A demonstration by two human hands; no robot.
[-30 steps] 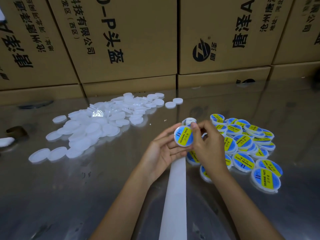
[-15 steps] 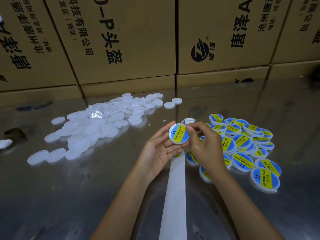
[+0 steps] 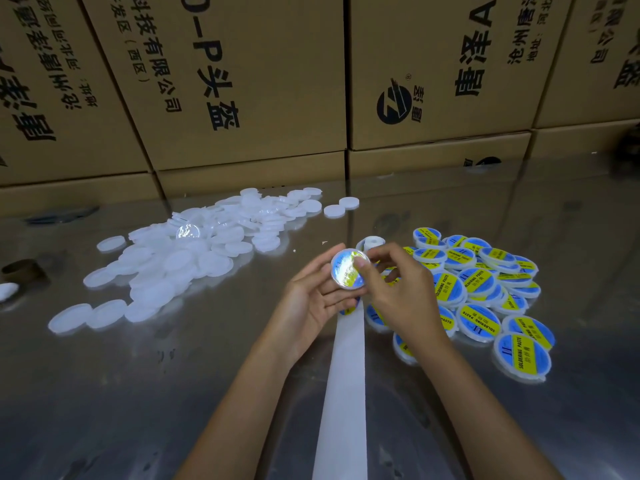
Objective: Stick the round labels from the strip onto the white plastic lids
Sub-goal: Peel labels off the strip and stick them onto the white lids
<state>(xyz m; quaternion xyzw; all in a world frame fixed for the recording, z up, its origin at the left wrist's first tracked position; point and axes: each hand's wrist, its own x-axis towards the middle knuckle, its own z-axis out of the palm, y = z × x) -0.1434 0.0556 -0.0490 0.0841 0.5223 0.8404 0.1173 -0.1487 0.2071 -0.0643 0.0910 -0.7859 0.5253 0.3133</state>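
Far left edge of the tabletop (image 3: pixel 104 393): a dark ring-shaped object (image 3: pixel 22 270), not part of the job as far as I can tell. Next, toward the back-left, the pile of bare white lids (image 3: pixel 194 258), loosely heaped, a few strays trailing toward the front-left.

Centre: left hand (image 3: pixel 317 299) cradles one lid (image 3: pixel 348 270) from below, fingers curled loosely round its rim. Label on it catches glare, so print can't be read. Right hand (image 3: pixel 401 289) is over it w/ thumb tip pressed on the label face, other fingers bent behind; looks like smoothing-down.

Risks here, as a judgement: thumb pressing only one side could trap a bubble or leave an edge lifted; if the label sits off-centre, rubbing fixes it that way. Loose cradle could let the lid tip under thumb pressure.

The backing strip (image 3: pixel 344 393) runs from under the hands to the front edge; an arm dragging across it could pull the small roll (image 3: pixel 370 241) behind the hands.

Right: heap of labelled lids (image 3: pixel 485 292) near the right hand; a careless drop could scatter it.
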